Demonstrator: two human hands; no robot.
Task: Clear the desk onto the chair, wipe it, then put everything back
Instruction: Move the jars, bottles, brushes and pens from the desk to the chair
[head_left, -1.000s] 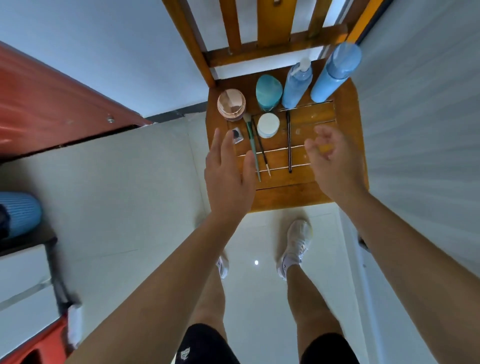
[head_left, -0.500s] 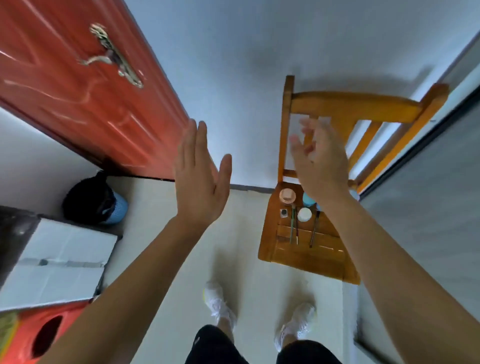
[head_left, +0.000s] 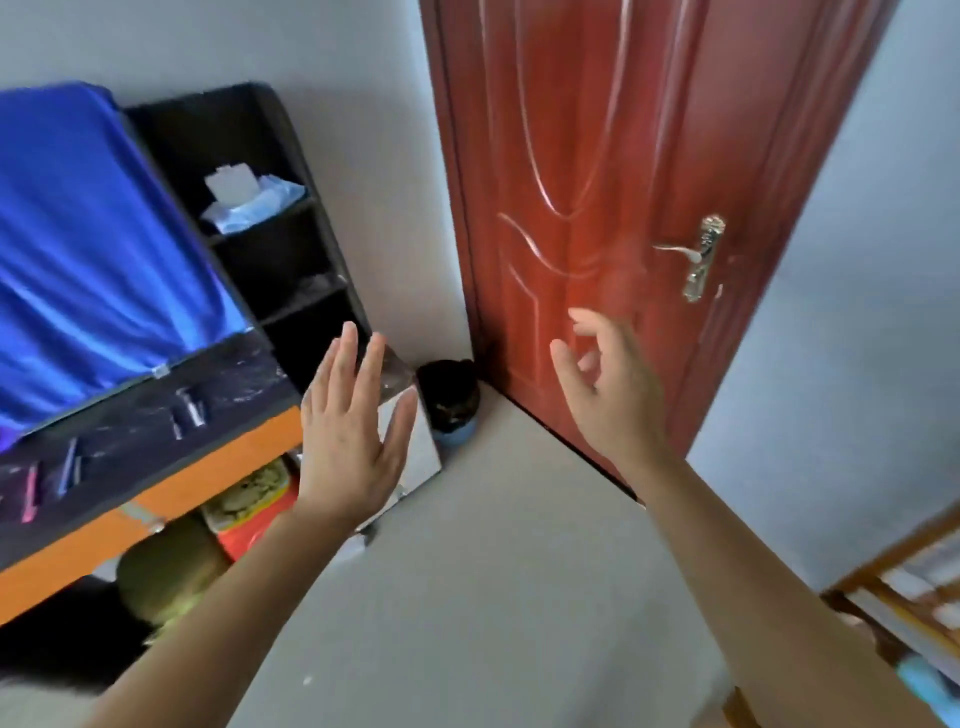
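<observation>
My left hand is raised in front of me, palm forward, fingers spread, holding nothing. My right hand is up beside it before the door, fingers loosely curled and apart, also empty. The black desk with an orange front edge stands at the left; a few small dark and pink items lie on its glossy top. Only a corner of the wooden chair shows at the lower right edge, with a blue bottle on it partly cut off.
A red door with a metal handle fills the upper middle. A blue cloth hangs at left beside black shelves holding a tissue pack. A dark bin stands in the corner. Boxes and bags sit under the desk.
The view has swung left, away from the chair with the toiletries, toward the desk and door. Both hands stayed raised and empty.
</observation>
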